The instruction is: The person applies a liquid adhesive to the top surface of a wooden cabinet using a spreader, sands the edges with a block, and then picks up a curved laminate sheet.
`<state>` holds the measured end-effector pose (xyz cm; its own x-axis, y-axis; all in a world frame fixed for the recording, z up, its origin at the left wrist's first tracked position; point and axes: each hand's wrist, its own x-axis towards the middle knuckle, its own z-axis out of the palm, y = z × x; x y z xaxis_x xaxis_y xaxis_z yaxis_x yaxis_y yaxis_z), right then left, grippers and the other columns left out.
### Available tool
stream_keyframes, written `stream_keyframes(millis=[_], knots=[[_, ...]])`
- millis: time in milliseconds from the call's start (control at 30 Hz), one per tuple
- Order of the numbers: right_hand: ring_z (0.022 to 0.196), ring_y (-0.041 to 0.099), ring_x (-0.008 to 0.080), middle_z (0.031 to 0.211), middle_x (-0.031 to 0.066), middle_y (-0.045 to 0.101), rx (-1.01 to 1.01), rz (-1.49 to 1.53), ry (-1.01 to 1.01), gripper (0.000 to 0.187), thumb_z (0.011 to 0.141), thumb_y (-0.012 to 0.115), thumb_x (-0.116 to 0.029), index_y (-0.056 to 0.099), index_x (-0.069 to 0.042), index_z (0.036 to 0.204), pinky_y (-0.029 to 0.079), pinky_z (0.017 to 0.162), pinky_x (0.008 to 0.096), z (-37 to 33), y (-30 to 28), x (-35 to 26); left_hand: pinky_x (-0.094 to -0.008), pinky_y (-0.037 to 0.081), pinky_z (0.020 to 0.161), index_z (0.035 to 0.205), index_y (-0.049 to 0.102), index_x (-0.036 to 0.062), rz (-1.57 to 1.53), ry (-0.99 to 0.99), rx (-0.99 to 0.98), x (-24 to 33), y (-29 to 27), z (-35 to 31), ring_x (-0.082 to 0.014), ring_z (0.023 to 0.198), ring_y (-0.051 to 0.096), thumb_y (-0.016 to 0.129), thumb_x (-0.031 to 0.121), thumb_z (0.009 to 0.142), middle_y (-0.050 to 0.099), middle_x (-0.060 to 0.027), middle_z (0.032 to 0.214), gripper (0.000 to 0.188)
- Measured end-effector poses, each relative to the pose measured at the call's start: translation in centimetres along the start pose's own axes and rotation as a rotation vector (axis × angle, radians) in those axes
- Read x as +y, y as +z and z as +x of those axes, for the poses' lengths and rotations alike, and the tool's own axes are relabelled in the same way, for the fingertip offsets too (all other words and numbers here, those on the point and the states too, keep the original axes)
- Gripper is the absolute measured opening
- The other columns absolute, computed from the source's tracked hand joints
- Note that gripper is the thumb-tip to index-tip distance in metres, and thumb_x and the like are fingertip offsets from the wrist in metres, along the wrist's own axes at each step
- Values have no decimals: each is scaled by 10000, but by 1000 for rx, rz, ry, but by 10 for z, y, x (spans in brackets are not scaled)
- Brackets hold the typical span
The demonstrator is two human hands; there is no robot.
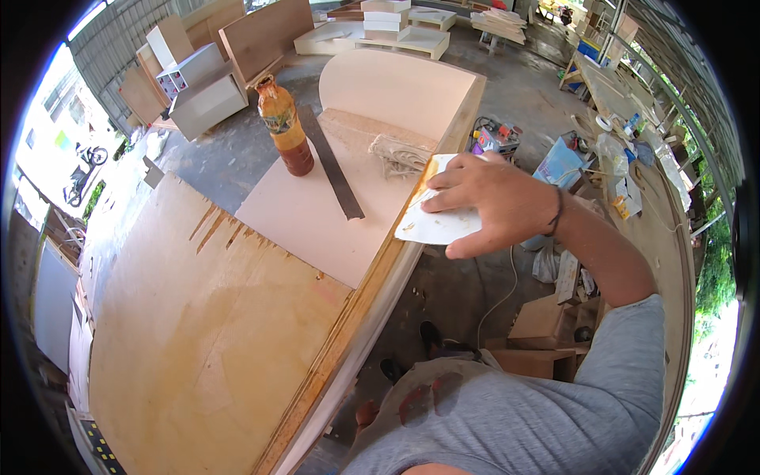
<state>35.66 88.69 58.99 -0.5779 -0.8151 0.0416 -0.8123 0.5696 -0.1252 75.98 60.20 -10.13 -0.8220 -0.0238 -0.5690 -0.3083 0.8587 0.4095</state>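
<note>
My right hand (487, 198) holds a flat white spreader (443, 227), with its fingers spread over the top face and the thumb by the near edge. Orange-brown glue smears the spreader's left edge, which rests on the wooden edge of a large panel. On the pale board (293, 218) stands a plastic bottle (283, 131) with brown liquid in its lower part. Beside it lies a long dark strip (332, 162). A bundled cloth (400, 154) is just beyond my right hand. My left hand does not show.
A large yellowish plywood panel (198, 332) with brown streaks fills the near left. A curved-edge pale panel (392, 91) stands behind the cloth. Cluttered workbench (633, 134), tools and a blue bag (558, 162) lie right. Open wooden boxes (546, 324) sit below my arm; cabinets (207, 93) stand far left.
</note>
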Motion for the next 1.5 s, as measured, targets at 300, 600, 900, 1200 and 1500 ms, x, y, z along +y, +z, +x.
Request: stream_keyframes(millis=[300, 600, 900, 1200, 1500], knots=[[1084, 464, 268, 1161, 104, 556, -229, -16, 45, 552, 650, 674, -451, 624, -131, 1096, 345, 874, 422, -16, -8, -6, -451, 484, 792, 1118, 582, 102, -35, -14, 56, -13, 19, 12, -331, 976, 585, 511, 396, 795, 606, -143, 1076, 443], [1197, 393, 272, 1255, 111, 491, 270, -83, 63, 604, 656, 665, -503, 598, -151, 1142, 310, 935, 466, -23, 24, 87, -488, 487, 773, 1127, 566, 125, 16, -111, -144, 52, -60, 5, -354, 975, 583, 502, 376, 796, 606, -162, 1061, 420], [1206, 391, 267, 1255, 104, 497, 158, -15, 32, 608, 654, 666, -498, 596, -156, 1152, 304, 946, 470, -22, 22, 98, -480, 496, 733, 1041, 587, 142, -43, -14, 36, 5, 4, 14, -343, 937, 597, 512, 348, 788, 619, -141, 1022, 334], [1209, 391, 268, 1242, 109, 513, 96, -54, 79, 591, 675, 638, -514, 606, -152, 1142, 307, 954, 481, -5, 15, 95, -484, 495, 720, 926, 610, 102, 38, -53, -65, 54, -29, 18, -371, 872, 608, 525, 361, 784, 630, -183, 929, 308], [1149, 420, 272, 1235, 103, 521, 57, -2, 67, 568, 665, 676, -445, 610, -135, 1136, 312, 950, 439, -2, -2, 94, -480, 497, 727, 936, 629, 83, 22, -94, -56, 47, -13, 15, -364, 872, 616, 506, 358, 811, 636, -182, 924, 326]])
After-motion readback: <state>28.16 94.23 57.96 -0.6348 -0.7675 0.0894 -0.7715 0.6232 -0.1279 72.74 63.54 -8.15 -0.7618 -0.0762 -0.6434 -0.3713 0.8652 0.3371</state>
